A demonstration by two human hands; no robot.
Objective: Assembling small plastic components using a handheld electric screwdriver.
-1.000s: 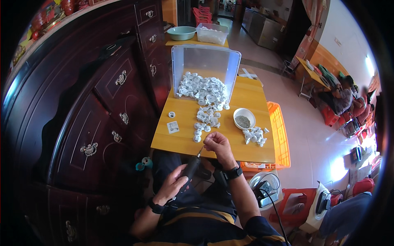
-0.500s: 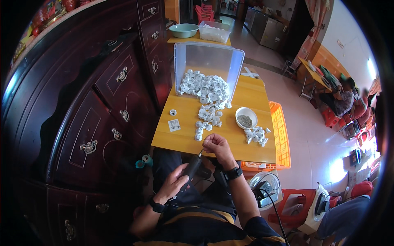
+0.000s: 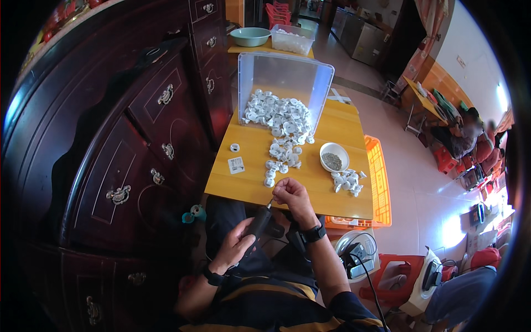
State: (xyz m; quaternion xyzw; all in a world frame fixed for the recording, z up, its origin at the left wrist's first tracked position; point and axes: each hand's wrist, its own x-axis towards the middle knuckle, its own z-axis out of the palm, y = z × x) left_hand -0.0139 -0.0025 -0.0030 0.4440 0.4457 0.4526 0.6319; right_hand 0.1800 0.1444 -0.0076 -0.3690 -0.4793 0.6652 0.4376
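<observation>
My left hand [image 3: 233, 244] is wrapped around a black electric screwdriver [image 3: 256, 226], which slants up and away from me. Its thin metal bit [image 3: 269, 205] points at the fingertips of my right hand [image 3: 294, 199]. Those fingers are pinched together at the bit's end, and whatever they hold is too small to make out. Just beyond, several small white plastic parts [image 3: 270, 178] lie in a short row on the yellow table [image 3: 304, 207]. Further off, a large heap of similar parts [image 3: 276, 113] spills from a clear plastic bin [image 3: 285, 69] tipped on its side.
A white bowl [image 3: 345, 155] of small grey metal pieces [image 3: 331, 161] stands at the right, near more white parts [image 3: 347, 182]. A printed card [image 3: 237, 165] and a white ring [image 3: 235, 148] lie left. Dark cabinets [image 3: 144, 149] flank the table; an orange crate [image 3: 378, 182] sits right.
The view has shifted slightly, so the table and its contents sit a little differently in the picture. Both hands keep nearly the same pose, with the screwdriver bit still at my right fingertips.
</observation>
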